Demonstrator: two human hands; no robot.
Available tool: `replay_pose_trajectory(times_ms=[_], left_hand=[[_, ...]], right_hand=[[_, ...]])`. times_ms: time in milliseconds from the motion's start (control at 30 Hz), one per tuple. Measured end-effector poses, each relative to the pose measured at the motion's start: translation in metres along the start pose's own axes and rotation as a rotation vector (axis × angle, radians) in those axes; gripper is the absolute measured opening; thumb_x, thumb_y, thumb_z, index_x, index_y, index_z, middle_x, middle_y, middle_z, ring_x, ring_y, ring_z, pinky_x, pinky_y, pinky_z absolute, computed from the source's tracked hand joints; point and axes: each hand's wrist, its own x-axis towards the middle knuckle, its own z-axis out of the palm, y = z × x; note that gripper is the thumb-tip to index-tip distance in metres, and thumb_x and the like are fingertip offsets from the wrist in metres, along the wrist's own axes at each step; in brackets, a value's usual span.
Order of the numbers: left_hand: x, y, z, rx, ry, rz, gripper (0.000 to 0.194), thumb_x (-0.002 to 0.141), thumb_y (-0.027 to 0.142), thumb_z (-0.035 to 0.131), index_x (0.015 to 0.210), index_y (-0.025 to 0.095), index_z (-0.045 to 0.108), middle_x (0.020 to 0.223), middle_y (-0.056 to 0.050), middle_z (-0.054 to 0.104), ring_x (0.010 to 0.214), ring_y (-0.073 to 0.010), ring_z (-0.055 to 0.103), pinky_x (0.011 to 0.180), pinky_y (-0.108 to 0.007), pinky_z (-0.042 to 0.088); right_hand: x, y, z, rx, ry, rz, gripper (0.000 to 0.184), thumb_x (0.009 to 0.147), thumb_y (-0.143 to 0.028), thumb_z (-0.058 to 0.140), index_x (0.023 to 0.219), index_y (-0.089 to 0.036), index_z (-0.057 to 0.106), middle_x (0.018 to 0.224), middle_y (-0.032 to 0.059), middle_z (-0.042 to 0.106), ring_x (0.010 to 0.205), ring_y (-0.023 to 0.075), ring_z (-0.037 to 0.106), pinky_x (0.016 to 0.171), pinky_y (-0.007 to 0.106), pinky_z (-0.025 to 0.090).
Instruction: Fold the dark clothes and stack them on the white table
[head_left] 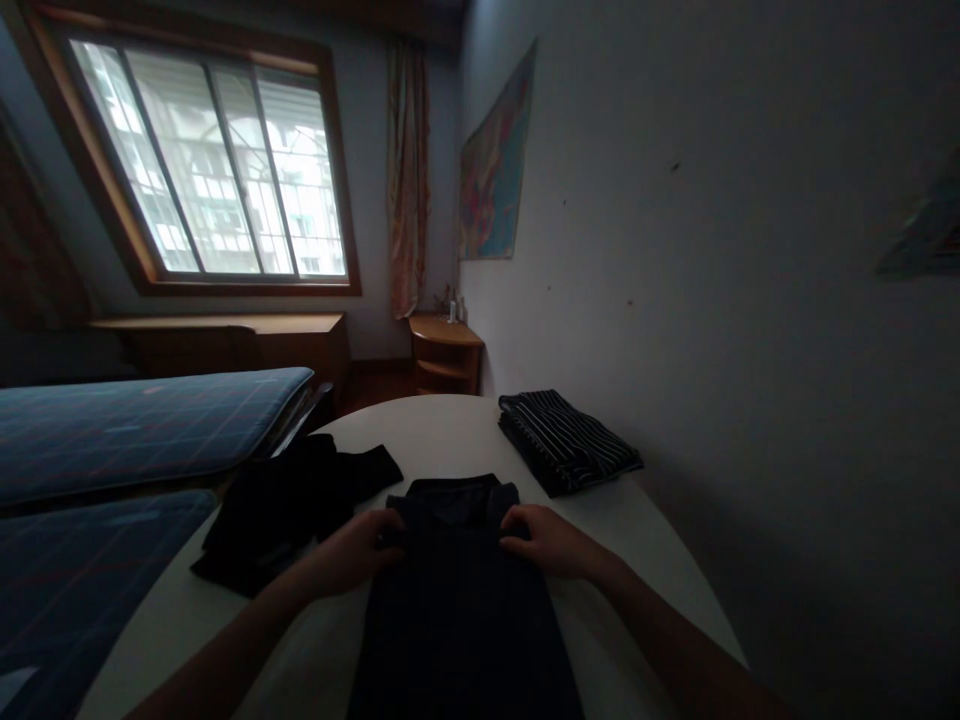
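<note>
A dark collared shirt (pixel 459 610) lies flat in front of me on a round white table (pixel 442 430), its collar pointing away. My left hand (pixel 358 550) grips the shirt at its left shoulder, fingers curled on the cloth. At the right shoulder my right hand (pixel 551 540) pinches the fabric in the same way. Both forearms reach in from the bottom edge.
A crumpled black garment (pixel 292 510) lies at the table's left. A folded striped garment (pixel 566 440) sits at the far right by the wall. Blue checked mattresses (pixel 135 420) stand to the left. A wooden corner shelf (pixel 446 352) and a window (pixel 217 170) are beyond.
</note>
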Motion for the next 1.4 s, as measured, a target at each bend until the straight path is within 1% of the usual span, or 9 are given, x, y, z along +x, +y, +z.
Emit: replay_pose_trajectory(times_ms=[167, 367, 533, 800, 900, 1000, 1133, 1267, 1400], left_hand=[[0.009, 0.007, -0.014, -0.256, 0.109, 0.027, 0.031, 0.078, 0.040, 0.060, 0.099, 0.018, 0.061, 0.092, -0.004, 0.068, 0.080, -0.0210, 0.066, 0.071, -0.032, 0.051], [0.046, 0.003, -0.018, -0.330, 0.420, 0.050, 0.039, 0.074, 0.037, 0.064, 0.108, 0.019, 0.059, 0.091, -0.004, 0.069, 0.079, -0.0215, 0.068, 0.069, -0.033, 0.052], [0.065, -0.020, 0.003, -0.459, 0.323, -0.034, 0.044, 0.069, 0.033, 0.067, 0.109, 0.016, 0.059, 0.084, -0.005, 0.070, 0.070, -0.0210, 0.068, 0.059, -0.030, 0.052], [0.064, -0.030, 0.007, -0.436, 0.424, -0.031, 0.048, 0.075, 0.030, 0.061, 0.121, 0.015, 0.057, 0.103, -0.010, 0.069, 0.084, -0.0223, 0.069, 0.070, -0.034, 0.056], [0.057, -0.028, 0.010, -0.270, 0.480, -0.023, 0.050, 0.079, 0.027, 0.058, 0.128, 0.014, 0.053, 0.124, -0.016, 0.062, 0.099, -0.0256, 0.067, 0.085, -0.041, 0.055], [0.043, -0.015, 0.021, 0.074, 0.569, 0.101, 0.048, 0.086, 0.029, 0.054, 0.132, 0.016, 0.053, 0.145, -0.017, 0.047, 0.128, -0.0306, 0.052, 0.107, -0.049, 0.041], [0.021, 0.005, 0.048, 0.356, 0.374, 0.245, 0.053, 0.095, 0.035, 0.048, 0.146, 0.025, 0.042, 0.161, -0.009, 0.027, 0.146, -0.0298, 0.028, 0.117, -0.049, 0.028], [0.017, 0.010, 0.066, 0.551, 0.171, 0.111, 0.058, 0.098, 0.044, 0.041, 0.152, 0.024, 0.034, 0.163, -0.010, 0.018, 0.149, -0.0325, 0.014, 0.118, -0.055, 0.020], [0.023, 0.005, 0.064, 0.643, 0.216, -0.040, 0.060, 0.100, 0.046, 0.036, 0.154, 0.021, 0.029, 0.163, -0.012, 0.013, 0.149, -0.0315, 0.010, 0.117, -0.054, 0.021]], right_hand=[[0.014, -0.005, -0.015, 0.112, 0.146, -0.089, 0.023, 0.084, -0.034, 0.060, 0.098, -0.018, 0.068, 0.100, 0.0073, 0.071, 0.096, 0.0231, 0.064, 0.087, 0.035, 0.047], [0.052, 0.000, -0.019, 0.190, 0.355, -0.057, 0.025, 0.086, -0.032, 0.058, 0.104, -0.016, 0.065, 0.103, 0.0082, 0.070, 0.095, 0.0215, 0.065, 0.088, 0.035, 0.049], [0.070, 0.021, -0.001, 0.187, 0.286, 0.044, 0.026, 0.082, -0.019, 0.060, 0.108, -0.016, 0.064, 0.102, 0.0083, 0.071, 0.095, 0.0206, 0.066, 0.088, 0.035, 0.050], [0.073, 0.030, 0.005, 0.142, 0.417, -0.073, 0.030, 0.084, -0.017, 0.054, 0.113, -0.017, 0.061, 0.114, 0.0095, 0.067, 0.109, 0.0211, 0.062, 0.100, 0.039, 0.045], [0.067, 0.026, 0.007, 0.023, 0.417, -0.095, 0.037, 0.083, -0.015, 0.053, 0.119, -0.015, 0.060, 0.128, 0.0124, 0.059, 0.123, 0.0222, 0.053, 0.108, 0.041, 0.040], [0.050, 0.010, 0.010, -0.098, 0.416, -0.122, 0.038, 0.087, -0.020, 0.054, 0.124, -0.015, 0.060, 0.138, 0.0151, 0.053, 0.131, 0.0243, 0.047, 0.114, 0.043, 0.033], [0.022, -0.019, 0.025, -0.209, 0.208, -0.238, 0.049, 0.092, -0.039, 0.056, 0.137, -0.022, 0.054, 0.149, 0.0105, 0.047, 0.140, 0.0271, 0.037, 0.117, 0.046, 0.025], [0.014, -0.023, 0.040, -0.289, 0.022, -0.130, 0.065, 0.095, -0.059, 0.041, 0.152, -0.027, 0.035, 0.161, 0.0053, 0.026, 0.149, 0.0282, 0.015, 0.120, 0.050, 0.010], [0.022, -0.010, 0.040, -0.321, 0.041, 0.047, 0.072, 0.094, -0.065, 0.035, 0.154, -0.025, 0.028, 0.164, 0.0039, 0.015, 0.151, 0.0288, 0.003, 0.120, 0.050, 0.004]])
